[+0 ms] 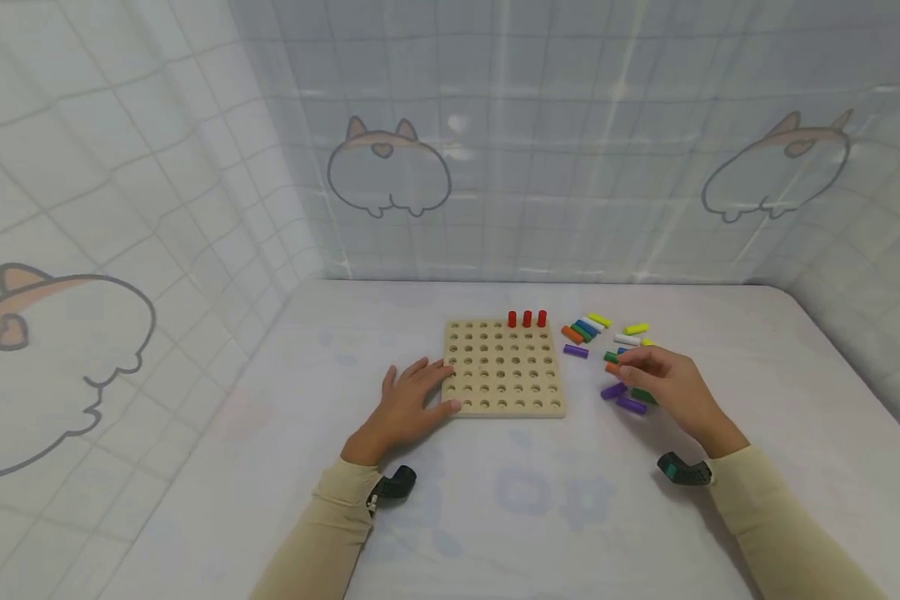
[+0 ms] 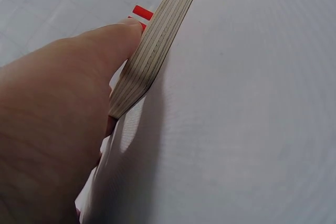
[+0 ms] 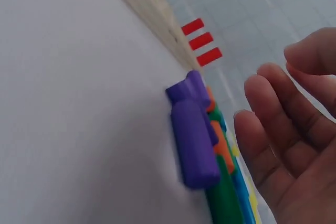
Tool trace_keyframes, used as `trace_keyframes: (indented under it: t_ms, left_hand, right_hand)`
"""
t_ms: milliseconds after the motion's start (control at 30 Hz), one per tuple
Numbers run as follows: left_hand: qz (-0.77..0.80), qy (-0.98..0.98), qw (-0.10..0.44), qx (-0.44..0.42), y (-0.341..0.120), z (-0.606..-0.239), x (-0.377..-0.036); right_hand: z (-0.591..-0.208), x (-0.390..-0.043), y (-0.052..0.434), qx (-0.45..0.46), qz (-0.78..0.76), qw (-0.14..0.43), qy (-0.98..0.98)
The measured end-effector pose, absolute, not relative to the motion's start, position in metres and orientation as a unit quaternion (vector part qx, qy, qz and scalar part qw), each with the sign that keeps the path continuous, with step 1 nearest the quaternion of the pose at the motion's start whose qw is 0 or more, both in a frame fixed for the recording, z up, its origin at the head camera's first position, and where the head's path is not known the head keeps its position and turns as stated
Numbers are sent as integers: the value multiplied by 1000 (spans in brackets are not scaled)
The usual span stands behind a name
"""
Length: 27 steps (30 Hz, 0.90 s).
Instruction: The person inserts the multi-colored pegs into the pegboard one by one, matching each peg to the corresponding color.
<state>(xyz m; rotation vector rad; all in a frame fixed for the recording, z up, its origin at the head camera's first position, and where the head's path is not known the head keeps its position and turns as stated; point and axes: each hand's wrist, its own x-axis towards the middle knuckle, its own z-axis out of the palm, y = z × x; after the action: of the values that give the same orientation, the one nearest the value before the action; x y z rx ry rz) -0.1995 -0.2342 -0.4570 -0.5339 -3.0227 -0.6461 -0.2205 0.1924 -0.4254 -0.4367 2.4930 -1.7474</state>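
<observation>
- Landmark: the wooden pegboard [image 1: 504,367], lying flat on the white table [image 1: 495,500]. All positions below are given relative to it.
- My right hand [image 1: 671,385] hovers over the loose coloured pegs [image 1: 603,337] scattered just off the board's right edge. In the right wrist view my fingers [image 3: 273,124] are loosely curved and apart, with nothing between them: the hand is released, holding no peg.
- Nearest pegs to that hand: two purple pegs [image 1: 622,397] lying flat at the near end of the scatter, off the board's near right corner, just under and to the board side of my fingertips. The right hand is by far the nearer; my left is across the board.
- Long axis: both purple pegs lie on their sides. In the head view they run roughly crosswise, parallel to the board's near edge, each slightly slanted. A green peg [image 1: 642,395] lies just beside them, partly under my hand.
- My left hand [image 1: 412,404] rests flat against the board's left edge, fingers spread and straight, the thumb [image 2: 113,38] pressed to the layered side; it steadies, it does not grasp.
- Three red pegs [image 1: 527,318] stand upright in the far row, towards the board's right corner.
</observation>
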Motion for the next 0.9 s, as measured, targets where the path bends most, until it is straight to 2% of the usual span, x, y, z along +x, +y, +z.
trace_keyframes:
  t_ms: [667, 900]
  left_hand:
    - [-202, -966, -10, -164, -232, -456, -195]
    - [-208, -964, 7, -168, -232, -453, -195]
  right_hand:
    - [-439, -207, 201, -129, -437, -14, 890]
    - [-434, -204, 201, -128, -396, -23, 909]
